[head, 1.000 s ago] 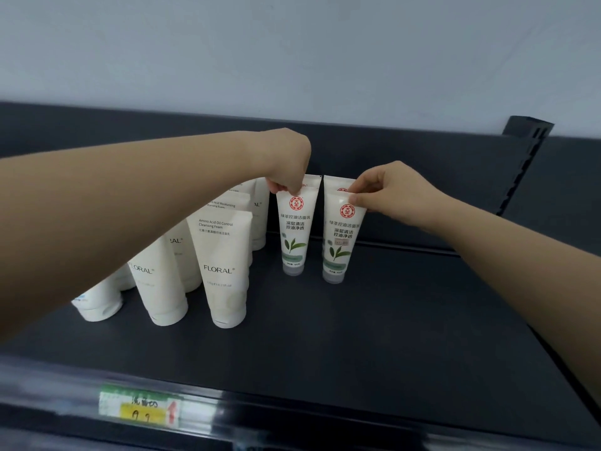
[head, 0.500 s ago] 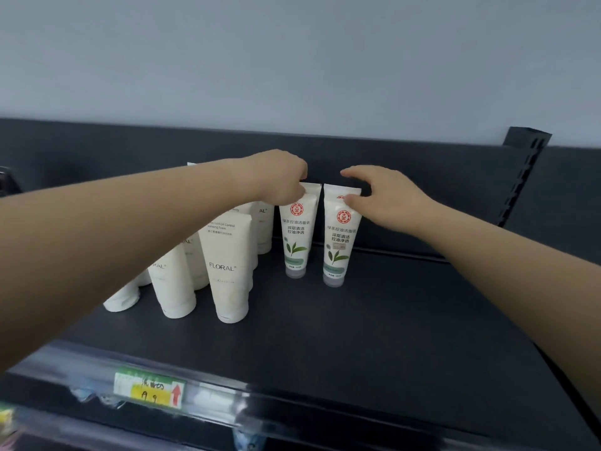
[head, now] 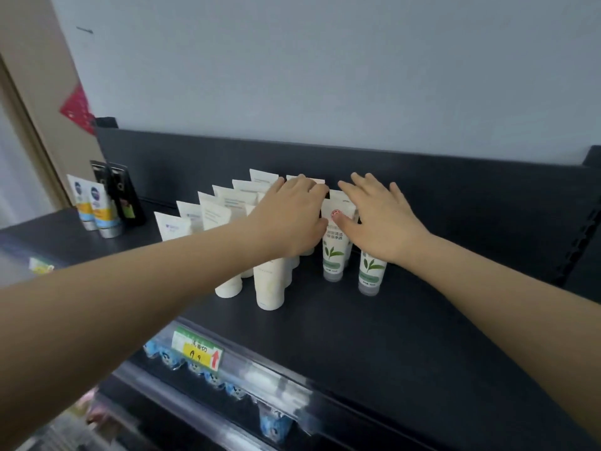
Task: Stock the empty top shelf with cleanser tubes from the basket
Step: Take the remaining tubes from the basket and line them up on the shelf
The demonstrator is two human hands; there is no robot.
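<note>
Two white cleanser tubes with green leaves stand cap-down on the dark top shelf point(head: 422, 327): the left tube point(head: 332, 255) and the right tube point(head: 371, 272). My left hand point(head: 289, 216) lies over the tube tops just left of them, fingers loosely extended and holding nothing. My right hand point(head: 382, 219) hovers with spread, straight fingers over the right tube, hiding its top; its thumb touches the red logo on the left tube. To their left stands a cluster of several plain white tubes point(head: 269, 288). The basket is out of view.
Two blue-and-orange tubes point(head: 97, 208) and two black tubes point(head: 125, 195) stand at the shelf's far left. A yellow and green price tag point(head: 198, 349) hangs on the front rail. The shelf's dark back panel point(head: 471, 190) rises right behind the tubes.
Both hands have let go of the leaf tubes' top edges and flattened out over them. The view has pulled back and swung left, showing more of the shelf.
</note>
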